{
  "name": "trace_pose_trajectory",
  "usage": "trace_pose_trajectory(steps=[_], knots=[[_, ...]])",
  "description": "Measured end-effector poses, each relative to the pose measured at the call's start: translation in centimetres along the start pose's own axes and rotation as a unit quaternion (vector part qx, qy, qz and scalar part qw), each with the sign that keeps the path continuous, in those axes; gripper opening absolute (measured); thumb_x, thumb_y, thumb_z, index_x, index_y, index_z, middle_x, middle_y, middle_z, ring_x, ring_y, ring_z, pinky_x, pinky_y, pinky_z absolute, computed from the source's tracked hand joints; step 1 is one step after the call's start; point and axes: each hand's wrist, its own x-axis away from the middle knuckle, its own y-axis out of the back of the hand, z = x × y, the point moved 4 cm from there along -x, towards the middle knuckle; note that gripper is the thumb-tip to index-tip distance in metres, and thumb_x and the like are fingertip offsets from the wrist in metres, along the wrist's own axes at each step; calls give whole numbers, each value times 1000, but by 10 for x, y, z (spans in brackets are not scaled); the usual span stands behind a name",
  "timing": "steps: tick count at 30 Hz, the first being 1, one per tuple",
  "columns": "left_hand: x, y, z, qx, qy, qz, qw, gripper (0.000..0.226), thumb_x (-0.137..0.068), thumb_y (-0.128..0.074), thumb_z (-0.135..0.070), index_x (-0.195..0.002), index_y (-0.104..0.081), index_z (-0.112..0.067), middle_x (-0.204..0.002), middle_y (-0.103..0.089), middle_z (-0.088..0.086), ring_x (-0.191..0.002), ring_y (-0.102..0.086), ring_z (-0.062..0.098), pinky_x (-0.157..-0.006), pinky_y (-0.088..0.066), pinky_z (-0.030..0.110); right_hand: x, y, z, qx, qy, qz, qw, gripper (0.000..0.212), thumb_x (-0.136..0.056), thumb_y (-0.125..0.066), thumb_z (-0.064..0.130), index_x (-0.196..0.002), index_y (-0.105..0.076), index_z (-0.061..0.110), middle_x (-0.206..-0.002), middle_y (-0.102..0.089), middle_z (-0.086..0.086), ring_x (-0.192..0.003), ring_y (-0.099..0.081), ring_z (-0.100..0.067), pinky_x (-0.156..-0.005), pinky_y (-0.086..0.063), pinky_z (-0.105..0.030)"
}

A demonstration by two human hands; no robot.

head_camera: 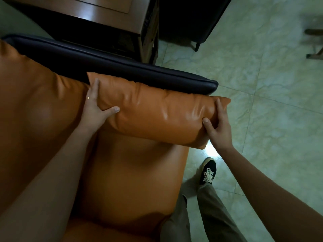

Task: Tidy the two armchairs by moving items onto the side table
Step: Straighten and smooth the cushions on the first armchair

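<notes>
Clamping the orange cushion at both short ends: pinching with the left hand, thumb in front and fingers behind; curling the right hand round the opposite end. Propping it along the dark armrest, above the armrest-side edge of the armchair seat. Probably best keeping both ends level while lifting, clearing the armrest before reaching the wooden side table just beyond. Stretching both forearms forward.

Cushion above armchair seat, side table behind armrest
</notes>
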Motion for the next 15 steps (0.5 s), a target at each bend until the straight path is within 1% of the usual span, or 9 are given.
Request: trace_pose_trajectory(steps=[2, 4, 7, 9, 10, 11, 12, 14, 15], knots=[[-6, -5, 1, -10, 9, 17, 1000, 114, -78, -85, -35, -157, -4, -47, -167, -10, -1, -149, -13, 11, -118, -18, 33, -7, -4, -2, -5, -6, 3, 1000, 78, -95, -61, 39, -161, -19, 31, -163, -30, 1, -142, -37, -10, -106, -32, -11], [-15, -6, -3, -24, 45, 52, 997, 117, -78, -85, -35, -157, 1, -48, -169, -2, 3, -154, -7, 20, -121, -16, 40, -13, -4, -1, 2, -2, 17, 1000, 79, -97, -61, 36, -161, -17, 27, -163, -27, -3, -143, -36, -14, -108, -33, -15], [-17, -1, -12, -68, 91, 85, 990, 118, -80, -82, -40, -158, 6, -45, -169, 9, 10, -155, 2, 29, -124, -14, 54, -18, -1, 0, 31, -7, 45, 998, 80, -98, -62, 34, -162, -14, 25, -164, -20, -8, -144, -31, -15, -116, -37, -39], [-5, 3, -24, -102, 80, 57, 990, 116, -79, -78, -53, -157, 8, -47, -168, 16, 6, -155, 5, 32, -122, -17, 61, -13, 2, 1, 89, -55, 32, 994, 84, -95, -64, 46, -161, -15, 31, -167, -8, -10, -151, -20, -24, -120, -30, -54], [4, 3, -31, -122, 55, 28, 991, 115, -78, -75, -62, -156, 9, -49, -168, 19, 2, -155, 8, 32, -120, -17, 63, -7, 3, 7, 162, -47, 3, 986, 84, -93, -63, 54, -160, -18, 32, -168, -3, -12, -154, -11, -31, -121, -23, -60], [15, 0, -38, -143, 17, 4, 990, 114, -77, -69, -72, -155, 11, -51, -167, 20, -1, -155, 10, 31, -119, -16, 64, 0, 1, 17, 242, 7, -28, 970, 82, -91, -60, 60, -158, -23, 30, -169, -3, -13, -155, -5, -36, -121, -14, -64], [23, -6, -44, -165, -20, -7, 986, 112, -75, -63, -80, -155, 11, -52, -167, 21, -2, -154, 13, 30, -117, -14, 65, 9, -7, 30, 297, 86, -39, 950, 80, -91, -55, 64, -157, -27, 29, -169, -5, -13, -155, -3, -38, -121, -6, -64], [32, -25, -51, -211, -59, 11, 976, 111, -70, -51, -90, -156, 8, -51, -166, 24, -4, -154, 17, 31, -115, -10, 69, 20, -40, 52, 343, 212, 6, 915, 80, -91, -47, 70, -158, -26, 33, -170, -8, -9, -156, -2, -37, -121, 4, -62], [32, -35, -52, -231, -61, 29, 971, 110, -69, -47, -93, -156, 7, -51, -166, 25, -4, -153, 20, 32, -114, -9, 72, 20, -58, 58, 361, 237, 34, 901, 82, -91, -44, 74, -160, -22, 35, -170, -8, -7, -156, -1, -36, -121, 4, -64]])
